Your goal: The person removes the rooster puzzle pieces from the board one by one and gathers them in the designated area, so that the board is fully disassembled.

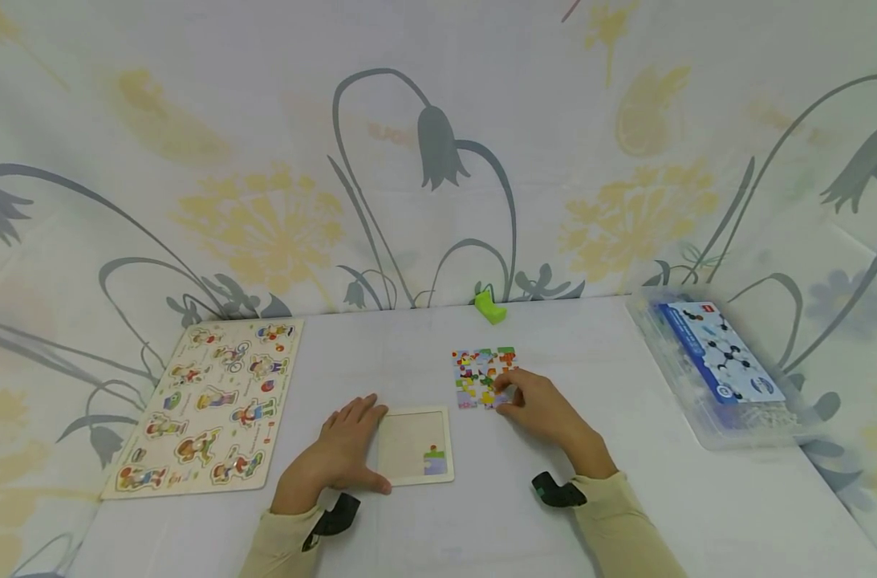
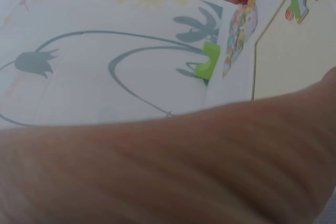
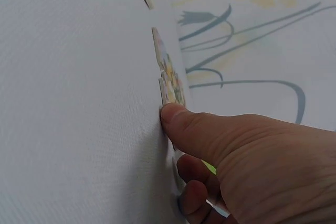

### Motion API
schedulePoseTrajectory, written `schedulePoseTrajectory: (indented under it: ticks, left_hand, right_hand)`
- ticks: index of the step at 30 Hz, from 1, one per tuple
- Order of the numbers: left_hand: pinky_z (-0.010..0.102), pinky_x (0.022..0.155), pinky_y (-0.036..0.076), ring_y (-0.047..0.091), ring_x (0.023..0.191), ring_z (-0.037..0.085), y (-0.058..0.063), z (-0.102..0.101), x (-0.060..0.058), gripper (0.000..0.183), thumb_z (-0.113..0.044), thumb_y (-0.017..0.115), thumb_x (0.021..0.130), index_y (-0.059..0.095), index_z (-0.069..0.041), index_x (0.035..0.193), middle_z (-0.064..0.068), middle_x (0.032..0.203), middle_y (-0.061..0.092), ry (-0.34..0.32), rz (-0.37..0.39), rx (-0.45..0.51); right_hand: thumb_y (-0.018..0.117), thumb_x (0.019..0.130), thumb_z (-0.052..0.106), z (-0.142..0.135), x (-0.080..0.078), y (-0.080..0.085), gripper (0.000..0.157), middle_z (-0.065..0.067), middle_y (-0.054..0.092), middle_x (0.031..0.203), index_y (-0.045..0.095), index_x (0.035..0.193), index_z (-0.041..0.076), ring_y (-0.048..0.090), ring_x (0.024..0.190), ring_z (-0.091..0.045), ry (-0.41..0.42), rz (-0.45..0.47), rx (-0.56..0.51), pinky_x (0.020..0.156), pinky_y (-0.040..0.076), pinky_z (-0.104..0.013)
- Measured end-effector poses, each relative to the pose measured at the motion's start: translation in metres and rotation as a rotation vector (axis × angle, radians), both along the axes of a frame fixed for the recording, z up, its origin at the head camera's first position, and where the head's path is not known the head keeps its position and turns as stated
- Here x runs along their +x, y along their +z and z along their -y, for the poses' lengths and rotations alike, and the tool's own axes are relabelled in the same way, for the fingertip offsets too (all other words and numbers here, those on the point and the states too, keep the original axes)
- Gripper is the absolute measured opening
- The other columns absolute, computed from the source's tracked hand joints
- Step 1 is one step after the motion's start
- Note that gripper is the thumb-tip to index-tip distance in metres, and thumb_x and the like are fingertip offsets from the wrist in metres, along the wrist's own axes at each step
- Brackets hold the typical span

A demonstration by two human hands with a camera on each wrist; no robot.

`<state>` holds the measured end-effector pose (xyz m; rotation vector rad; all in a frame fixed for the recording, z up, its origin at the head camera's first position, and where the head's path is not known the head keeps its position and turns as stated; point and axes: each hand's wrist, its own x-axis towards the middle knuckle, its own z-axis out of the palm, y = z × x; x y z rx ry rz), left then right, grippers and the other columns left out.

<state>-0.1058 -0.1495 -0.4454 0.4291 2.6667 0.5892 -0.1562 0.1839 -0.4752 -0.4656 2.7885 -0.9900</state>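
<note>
My left hand [image 1: 347, 449] rests with spread fingers along the left edge of a shallow wooden puzzle tray [image 1: 448, 437], its thumb at the near left corner. In the tray's near right corner lie a few joined jigsaw pieces [image 1: 435, 463], green and lilac. Right of the tray, a patch of colourful jigsaw pieces [image 1: 469, 384] lies on the table. At that patch's near right side, my right hand [image 1: 546, 413] pinches a jigsaw piece between thumb and fingers; the fingers hide most of it. The right wrist view shows the thumb [image 3: 181, 121] against the pieces' edge.
A wooden board puzzle with figures of children [image 1: 217, 397] lies at the left. On the right stands a clear plastic box [image 1: 672, 377] with a blue and white label [image 1: 727, 353]. A small green block [image 1: 490, 308] sits at the back, by the patterned cloth.
</note>
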Motion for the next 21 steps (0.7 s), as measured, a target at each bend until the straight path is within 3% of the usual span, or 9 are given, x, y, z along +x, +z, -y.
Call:
schedulePoseTrajectory:
  ticks: [21]
  left_hand:
    - [0.068,0.121,0.02,0.024,0.153,0.046,-0.0023,0.0017,0.0001,0.112,-0.039,0.099,0.062,0.042,-0.003,0.152,0.022,0.165,0.029,-0.008,-0.009,0.015]
  right_hand:
    - [0.075,0.093,0.014,0.0038,0.0002,0.001,0.025,0.003,0.069,0.103,0.068,0.117,0.014,0.054,0.08,-0.011,-0.031,0.0,0.002,0.068,0.045,-0.027]
